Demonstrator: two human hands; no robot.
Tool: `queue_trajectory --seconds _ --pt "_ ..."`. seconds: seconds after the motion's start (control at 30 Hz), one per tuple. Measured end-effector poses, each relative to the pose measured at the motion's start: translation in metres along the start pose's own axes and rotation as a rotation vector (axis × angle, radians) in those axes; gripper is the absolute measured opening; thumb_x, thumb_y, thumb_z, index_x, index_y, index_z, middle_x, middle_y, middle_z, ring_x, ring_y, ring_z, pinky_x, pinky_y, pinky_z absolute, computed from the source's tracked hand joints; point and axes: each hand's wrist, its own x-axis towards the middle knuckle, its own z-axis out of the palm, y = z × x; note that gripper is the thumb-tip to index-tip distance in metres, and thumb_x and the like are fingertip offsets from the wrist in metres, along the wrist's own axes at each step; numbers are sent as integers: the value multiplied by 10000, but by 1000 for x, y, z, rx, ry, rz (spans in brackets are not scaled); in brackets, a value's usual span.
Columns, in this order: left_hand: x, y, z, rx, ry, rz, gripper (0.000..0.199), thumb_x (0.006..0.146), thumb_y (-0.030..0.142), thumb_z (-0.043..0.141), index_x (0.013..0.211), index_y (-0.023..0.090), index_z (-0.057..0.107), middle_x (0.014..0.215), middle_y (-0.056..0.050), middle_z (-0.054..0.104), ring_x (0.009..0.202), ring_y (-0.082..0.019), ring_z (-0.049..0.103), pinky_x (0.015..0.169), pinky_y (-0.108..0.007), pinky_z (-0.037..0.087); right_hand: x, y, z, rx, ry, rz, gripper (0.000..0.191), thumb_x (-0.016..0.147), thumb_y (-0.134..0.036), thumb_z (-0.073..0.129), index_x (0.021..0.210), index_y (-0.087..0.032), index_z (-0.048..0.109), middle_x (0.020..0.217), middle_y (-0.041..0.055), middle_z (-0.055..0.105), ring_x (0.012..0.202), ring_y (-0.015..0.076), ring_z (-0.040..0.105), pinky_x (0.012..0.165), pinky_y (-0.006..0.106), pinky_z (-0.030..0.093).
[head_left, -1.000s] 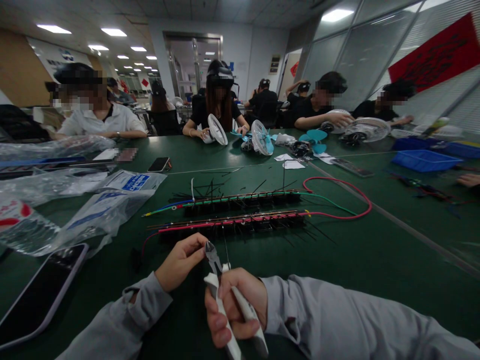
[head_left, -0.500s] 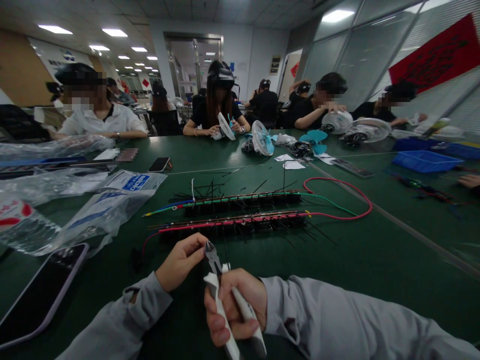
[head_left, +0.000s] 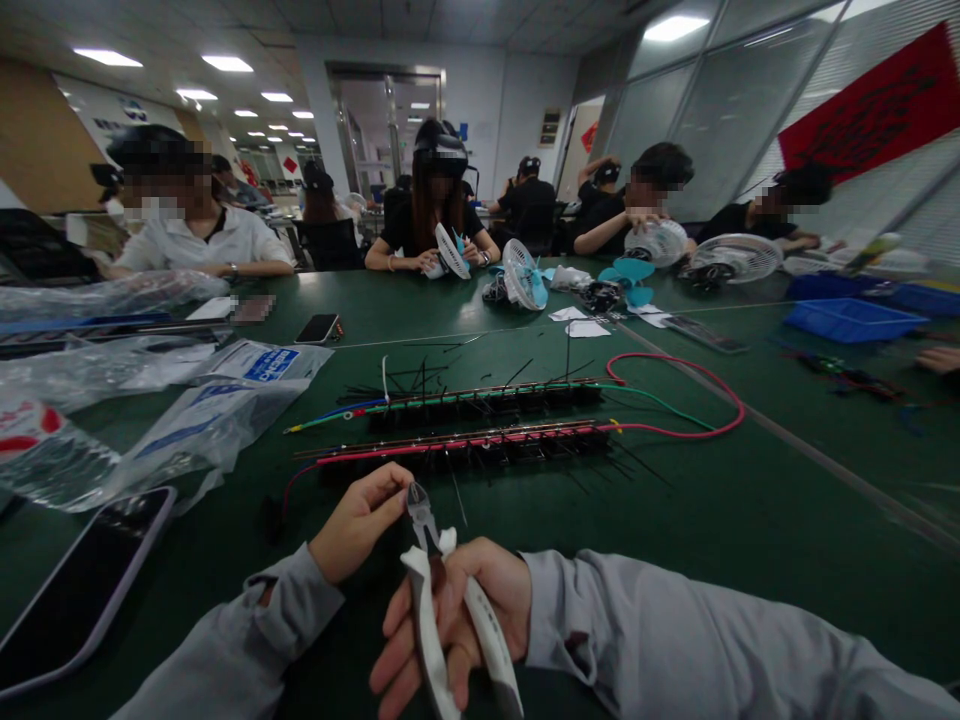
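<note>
Pliers point(head_left: 426, 608) loosely gripped in right hand point(head_left: 480, 590), fingers partly uncurled, handles spread, metal tip at fingertips of left hand point(head_left: 360, 520), whether these pinch anything cannot be told, red-wired strip point(head_left: 465, 446) just beyond on green table point(head_left: 750, 500).

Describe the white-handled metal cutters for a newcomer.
On the dark green table lies a red-wired black strip. Nearer, the right hand holds the white-handled metal cutters, jaws beside the left hand. Their splayed white handles set them apart from the dark strip.
</note>
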Motion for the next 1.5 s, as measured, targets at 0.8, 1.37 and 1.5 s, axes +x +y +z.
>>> queue_trajectory --seconds 0.8,1.37,1.5 --pt "0 -3 0 -7 8 2 205 847 346 577 832 142 561 750 -12 554 689 -132 512 651 -244 423 3 9 -14 6 -117 -70 405 571 -253 470 901 -45 577 898 211 629 831 308 642 356 212 433" --pt "0 -3 -1 -29 23 14 175 857 330 565 849 154 569 795 -21 578 712 -139 529 660 -247 427 -3 2 11 74 6 -5 620 504 -200 425 1093 -33 525 1083 229 579 949 308 621 572 269 513" --pt "1 -3 -1 -46 47 19 154 861 310 562 850 157 577 792 -22 583 714 -139 530 659 -244 422 -4 2 10 78 -12 3 638 491 -200 424 1097 -31 526 1097 229 573 945 308 621 579 282 516"
